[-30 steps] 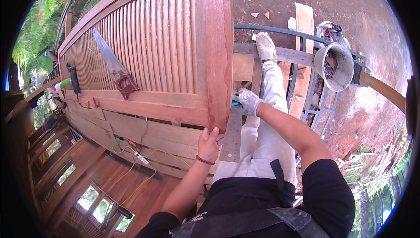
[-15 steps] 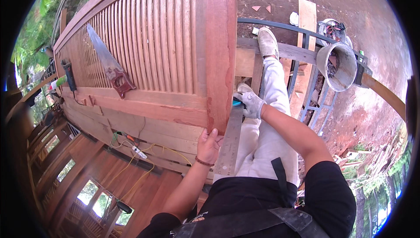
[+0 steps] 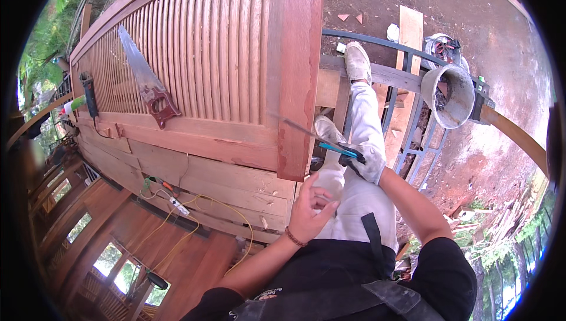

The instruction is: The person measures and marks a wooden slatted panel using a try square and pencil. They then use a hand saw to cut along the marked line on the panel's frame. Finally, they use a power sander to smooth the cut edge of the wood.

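Note:
My right hand, in a grey glove with dark fingers, grips a try square with a turquoise handle. Its thin metal blade shows almost edge-on, slanting up to the left over the corner of a slatted wooden door panel. Whether the blade touches the wood I cannot tell. My bare left hand, with a beaded bracelet at the wrist, is raised just below that corner. Its fingers are apart and loosely bent, with nothing visible in them. A handsaw with a brown handle lies across the slats.
A corded power tool rests at the panel's left end. Boards lie below the panel, with a yellow cord and a white power strip. To the right are a bucket, a blue metal frame and a long plank.
My right hand has drawn the try square back toward me and turned its blade from broadside to nearly edge-on. My left hand has come off the panel's corner and moved right.

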A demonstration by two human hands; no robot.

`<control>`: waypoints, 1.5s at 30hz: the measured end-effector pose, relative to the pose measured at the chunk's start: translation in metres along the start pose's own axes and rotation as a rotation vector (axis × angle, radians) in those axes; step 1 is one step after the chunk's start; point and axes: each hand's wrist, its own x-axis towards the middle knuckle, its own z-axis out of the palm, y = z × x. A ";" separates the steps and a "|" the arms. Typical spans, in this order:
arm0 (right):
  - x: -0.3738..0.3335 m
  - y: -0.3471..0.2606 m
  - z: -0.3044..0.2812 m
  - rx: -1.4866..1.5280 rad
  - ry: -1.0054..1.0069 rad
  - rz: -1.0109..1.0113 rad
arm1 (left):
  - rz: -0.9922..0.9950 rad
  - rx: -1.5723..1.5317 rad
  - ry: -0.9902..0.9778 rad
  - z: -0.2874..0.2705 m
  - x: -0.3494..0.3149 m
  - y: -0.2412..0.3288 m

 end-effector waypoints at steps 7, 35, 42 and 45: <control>-0.035 0.001 -0.012 -0.431 0.284 -0.374 | 0.267 0.378 0.038 0.024 0.047 0.038; 0.064 -0.049 0.054 -0.368 0.247 -0.212 | 0.576 0.918 0.346 -0.101 0.085 -0.005; 0.068 -0.046 0.060 -0.341 0.291 -0.246 | 0.561 0.886 0.318 -0.099 0.084 0.001; 0.068 -0.051 0.055 -0.326 0.268 -0.214 | 0.554 0.890 0.316 -0.099 0.083 0.001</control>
